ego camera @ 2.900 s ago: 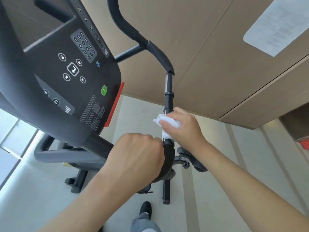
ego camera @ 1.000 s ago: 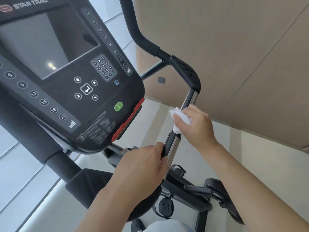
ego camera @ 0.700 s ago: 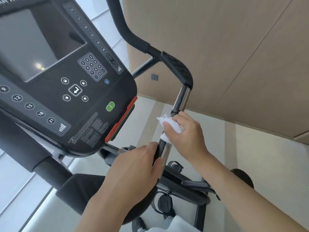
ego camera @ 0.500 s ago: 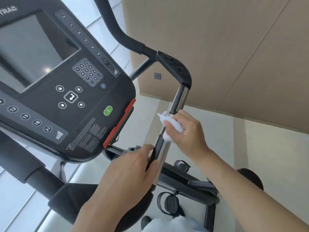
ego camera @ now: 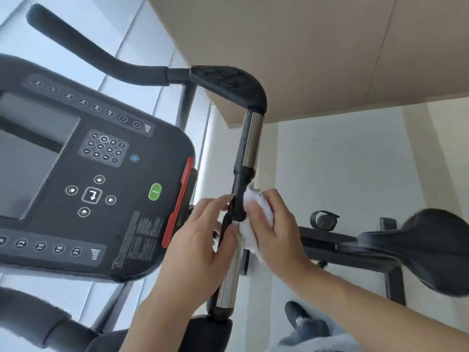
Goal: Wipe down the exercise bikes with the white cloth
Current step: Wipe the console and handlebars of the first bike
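Left hand [ego camera: 200, 252]: closest to us, fingers wrapped round the bike's handlebar [ego camera: 232, 250] from the console side, steadying it just above the lower chrome sleeve.
Right hand [ego camera: 272, 229]: just across the bar, fingers bunched on the white cloth [ego camera: 250, 233], pressing it against the black middle section.
White cloth: a soft, light wad, squashed between palm and bar, part of it poking out above the fingers; it should mould to the tube easily, so I would keep it cupped in the palm and wrapped partway round the bar.
Handlebar: stiff, fixed tube; the chrome sections look slick, the black joints offer more grip.
Step in hand: by my reading, rubbing the mid-section of this bar, with the upper chrome sleeve [ego camera: 250, 141] and the padded corner [ego camera: 228, 82] beyond it.
Console [ego camera: 101, 179]: left of the bar, its buttons and screen not being touched.
Saddle [ego camera: 431, 240]: further off to the right, above the pale floor [ego camera: 342, 161].
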